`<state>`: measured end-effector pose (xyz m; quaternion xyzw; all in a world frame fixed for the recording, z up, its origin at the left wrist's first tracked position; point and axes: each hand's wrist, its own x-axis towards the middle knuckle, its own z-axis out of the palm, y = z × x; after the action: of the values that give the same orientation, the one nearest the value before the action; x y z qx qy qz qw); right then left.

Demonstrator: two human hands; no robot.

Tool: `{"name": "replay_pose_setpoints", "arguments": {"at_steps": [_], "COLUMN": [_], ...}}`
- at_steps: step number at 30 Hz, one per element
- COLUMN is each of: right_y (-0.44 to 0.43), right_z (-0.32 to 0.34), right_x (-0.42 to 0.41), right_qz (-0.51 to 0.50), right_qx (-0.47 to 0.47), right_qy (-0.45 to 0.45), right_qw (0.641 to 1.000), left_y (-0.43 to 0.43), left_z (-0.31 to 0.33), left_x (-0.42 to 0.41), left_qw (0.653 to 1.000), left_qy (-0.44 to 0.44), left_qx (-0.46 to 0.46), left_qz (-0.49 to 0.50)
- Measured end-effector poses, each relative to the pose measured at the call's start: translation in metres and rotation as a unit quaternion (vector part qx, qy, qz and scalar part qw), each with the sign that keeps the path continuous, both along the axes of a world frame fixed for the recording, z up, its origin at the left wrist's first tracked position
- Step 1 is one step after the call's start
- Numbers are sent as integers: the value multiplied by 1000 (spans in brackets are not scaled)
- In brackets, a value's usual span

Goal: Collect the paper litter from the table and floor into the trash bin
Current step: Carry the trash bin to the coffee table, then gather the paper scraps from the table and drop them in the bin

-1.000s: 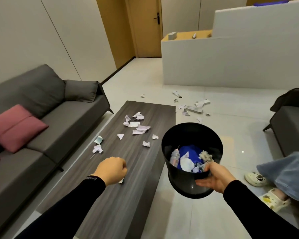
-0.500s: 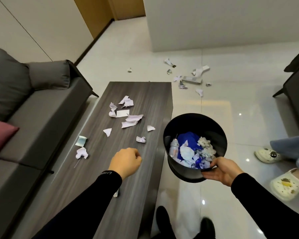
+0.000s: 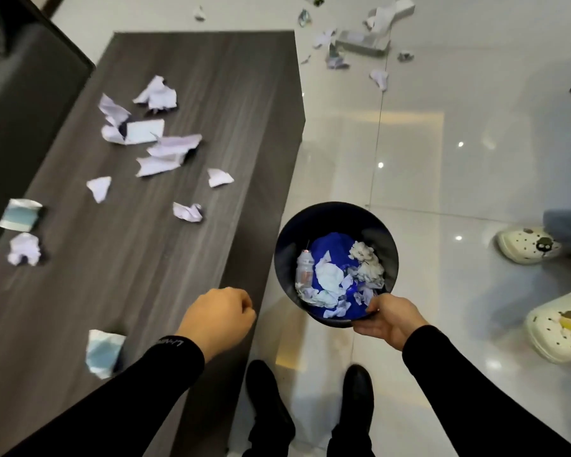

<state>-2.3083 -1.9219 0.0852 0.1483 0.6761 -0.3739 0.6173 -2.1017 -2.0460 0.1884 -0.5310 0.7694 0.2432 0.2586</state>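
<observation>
My right hand [image 3: 388,319] grips the near rim of the black trash bin [image 3: 286,245], held over the floor just right of the dark wooden table [image 3: 145,275]. The bin holds a blue liner, crumpled paper and a small bottle. My left hand [image 3: 216,318] is a closed fist above the table's right edge; nothing shows between its fingers. Several torn white paper scraps [image 3: 165,153] lie on the table's far half, with a crumpled one [image 3: 188,212] closer. A blue-white piece [image 3: 101,352] rests beside my left forearm. More paper litter [image 3: 360,41] is scattered on the floor beyond the table.
A grey sofa [image 3: 20,77] runs along the table's left side. Another person's feet in cream slippers [image 3: 528,245] stand on the glossy tiles at the right. My black shoes [image 3: 267,400] are by the table's near corner. Two more scraps [image 3: 23,232] lie near the table's left edge.
The view has tilted downward and come closer to the table. My left fist has moved right toward the table's edge and the bin. The bin stays in my right hand.
</observation>
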Motion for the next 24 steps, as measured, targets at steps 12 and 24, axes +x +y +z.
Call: {"name": "replay_pose_setpoints", "arguments": {"at_steps": [12, 24], "right_y": [-15, -10], "right_z": [-172, -216], "right_x": [6, 10], "right_qz": [35, -37], "right_qx": [67, 88], "right_qy": [-17, 10], "right_qw": [997, 995], "left_y": [-23, -19], "left_z": [-174, -204], "left_x": [-6, -15], "left_qw": [992, 988], "left_qy": [4, 43], "left_qx": [52, 86], "left_qz": [113, 121]}}
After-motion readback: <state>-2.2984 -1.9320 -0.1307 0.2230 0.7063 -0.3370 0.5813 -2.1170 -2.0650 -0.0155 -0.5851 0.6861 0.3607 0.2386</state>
